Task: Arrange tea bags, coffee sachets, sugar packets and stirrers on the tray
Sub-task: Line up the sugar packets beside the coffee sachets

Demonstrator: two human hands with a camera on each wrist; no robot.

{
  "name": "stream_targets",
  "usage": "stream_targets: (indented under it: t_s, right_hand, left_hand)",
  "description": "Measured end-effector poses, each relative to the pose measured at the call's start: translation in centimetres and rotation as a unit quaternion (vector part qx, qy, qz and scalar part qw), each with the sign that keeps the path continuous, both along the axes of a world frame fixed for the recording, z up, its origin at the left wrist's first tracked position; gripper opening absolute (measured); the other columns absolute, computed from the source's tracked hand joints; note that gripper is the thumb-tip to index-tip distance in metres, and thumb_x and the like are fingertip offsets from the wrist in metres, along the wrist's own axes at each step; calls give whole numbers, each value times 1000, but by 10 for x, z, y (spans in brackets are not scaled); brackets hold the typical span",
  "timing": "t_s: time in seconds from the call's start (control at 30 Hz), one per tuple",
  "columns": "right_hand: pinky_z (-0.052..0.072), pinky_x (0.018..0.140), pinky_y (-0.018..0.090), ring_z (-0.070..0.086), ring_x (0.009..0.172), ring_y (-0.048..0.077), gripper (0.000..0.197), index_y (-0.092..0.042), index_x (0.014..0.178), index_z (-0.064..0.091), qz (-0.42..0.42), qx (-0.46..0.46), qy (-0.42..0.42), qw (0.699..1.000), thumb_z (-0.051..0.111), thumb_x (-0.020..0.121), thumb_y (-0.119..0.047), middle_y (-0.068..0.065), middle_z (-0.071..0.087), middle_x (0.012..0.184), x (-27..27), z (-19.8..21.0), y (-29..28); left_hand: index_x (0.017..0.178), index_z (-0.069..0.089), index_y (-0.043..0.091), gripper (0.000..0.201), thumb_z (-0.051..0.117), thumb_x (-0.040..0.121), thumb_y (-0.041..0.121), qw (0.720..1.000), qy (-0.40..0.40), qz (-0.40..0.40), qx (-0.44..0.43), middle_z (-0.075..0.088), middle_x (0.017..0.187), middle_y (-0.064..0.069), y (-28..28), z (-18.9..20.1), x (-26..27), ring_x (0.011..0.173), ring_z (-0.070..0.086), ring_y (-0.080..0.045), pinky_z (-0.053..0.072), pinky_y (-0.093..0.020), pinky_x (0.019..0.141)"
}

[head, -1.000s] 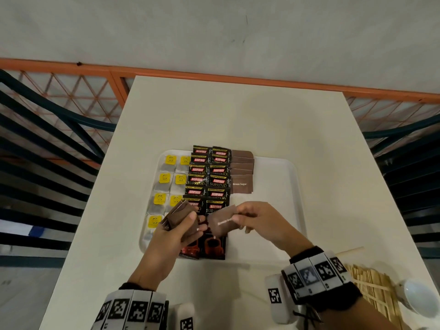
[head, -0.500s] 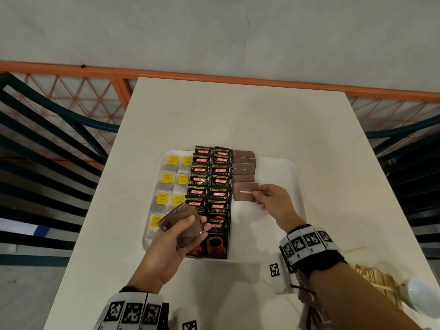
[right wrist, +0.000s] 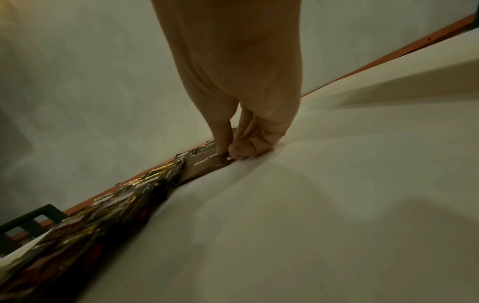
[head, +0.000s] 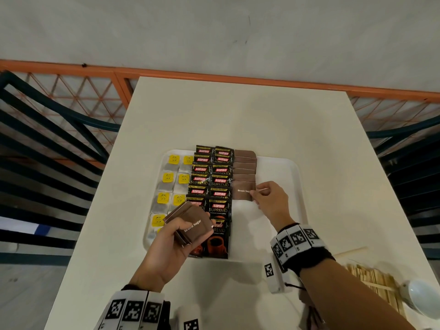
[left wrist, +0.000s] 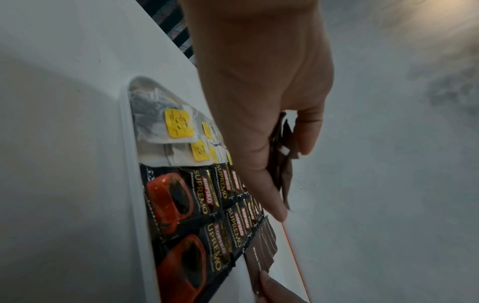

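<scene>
My white table [head: 214, 110] has the white tray [head: 281, 167] in the middle, wooden stirrers [head: 371, 279] and a white cup [head: 423, 298] near my right.

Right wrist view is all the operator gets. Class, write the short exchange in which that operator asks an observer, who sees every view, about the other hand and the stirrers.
Operator: I see only my right hand pinching a brown sugar packet down flat. What is the other hand doing?
Observer: The left hand grips a stack of brown sugar packets above the near end of the tray.
Operator: Are the stirrers on the tray?
Observer: No. The wooden stirrers lie on the table, to the right of the tray and nearer the person.
</scene>
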State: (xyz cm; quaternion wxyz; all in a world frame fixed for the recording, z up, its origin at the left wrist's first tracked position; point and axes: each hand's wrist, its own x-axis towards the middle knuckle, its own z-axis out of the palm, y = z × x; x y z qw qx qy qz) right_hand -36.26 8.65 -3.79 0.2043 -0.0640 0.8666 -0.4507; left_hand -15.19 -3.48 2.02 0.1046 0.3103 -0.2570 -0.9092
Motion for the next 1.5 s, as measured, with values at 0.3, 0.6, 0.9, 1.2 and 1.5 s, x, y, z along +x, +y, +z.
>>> stream_targets:
  t_s: [0.3,0.6,0.9,1.2,1.5]
  right_hand:
    - [42,62,17,60,74,13,14,-15,95,60,123,0,-31,992,56,90,-28,0,64,87,33,33,1]
    - [50,58,19,60,65,11,18,0,97,64,266,-96,-178,942,62,87,-15,8,65,80,78,57,8]
    - [52,61,21,61,61,12,11,-5,92,64,199,-194,-299,913,57,87,1,3,66,70,76,57,22]
    - [49,52,16,53,55,9,8,-3,89,63,-6,-222,-260,940,56,87,1,6,61,73,47,32,37]
    - [35,54,19,46,59,11,6,-10,89,66,-34,-72,-138,987,63,85,-8,-2,57,66,22,13,15]
  left_hand:
    - [119,57,5,39,52,83,-9,997,-53,11,-54,74,93,-11,6,-2,-6,83,72,-25,59,-30,62]
    - [99,66,14,26,60,82,-4,981,-110,-6,-157,76,81,2,13,-9,-7,74,72,-13,55,-21,56]
    - [82,76,18,29,82,55,12,987,-58,-8,-151,76,88,-4,21,-5,-1,81,72,-16,56,-21,59]
    - [109,59,-1,24,48,89,-7,993,-88,-1,-75,72,92,-19,12,-6,3,84,72,-29,59,-27,66]
    - [116,55,-1,37,33,87,-8,998,-52,-24,-5,66,109,-28,16,-4,8,98,66,-37,57,-36,80]
